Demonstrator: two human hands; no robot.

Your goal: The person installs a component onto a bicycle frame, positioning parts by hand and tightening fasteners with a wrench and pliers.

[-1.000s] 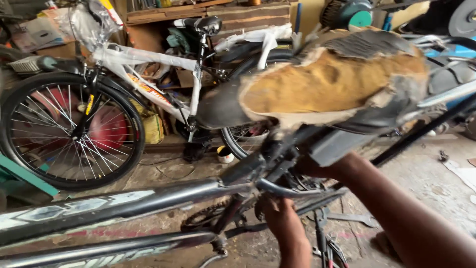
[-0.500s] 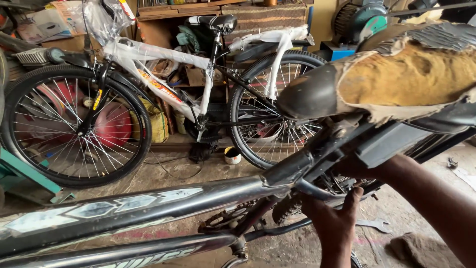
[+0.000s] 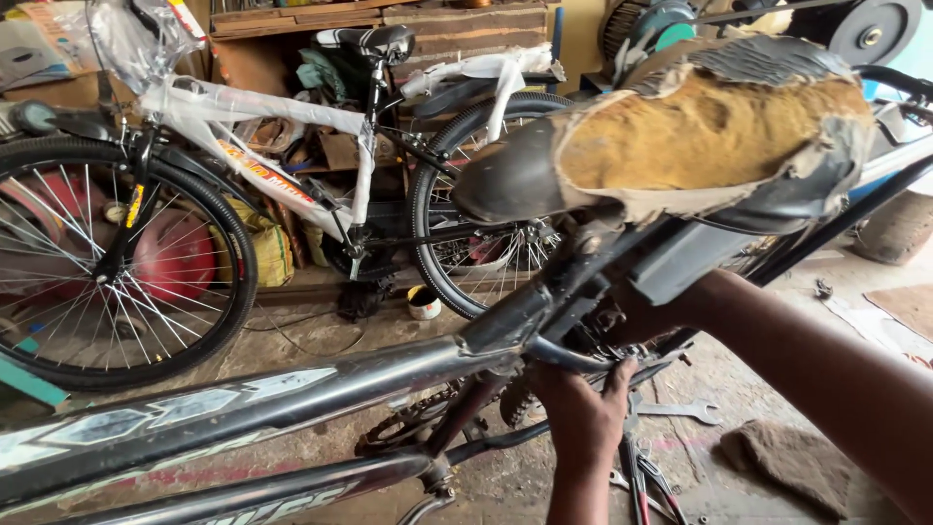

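Note:
A dark bicycle frame (image 3: 292,389) runs across in front of me, with a torn saddle (image 3: 709,146) showing yellow foam. My left hand (image 3: 583,418) comes up from below, its fingers curled round a thin curved metal tube (image 3: 559,355) under the saddle. My right hand (image 3: 637,316) reaches in from the right beneath the saddle, by the seat post (image 3: 680,258). Its fingers are hidden behind the frame. The chainring (image 3: 408,428) shows below the top tube.
A white bicycle (image 3: 292,185) wrapped in plastic leans against wooden shelves behind. On the concrete floor lie a spanner (image 3: 680,410), pliers (image 3: 637,476), a brown rag (image 3: 787,462) and a small tin (image 3: 423,301). A red gas cylinder (image 3: 175,258) stands at left.
My left hand has moved up and curled onto the thin tube under the saddle. My right arm stays reaching under the saddle. The view has shifted a little.

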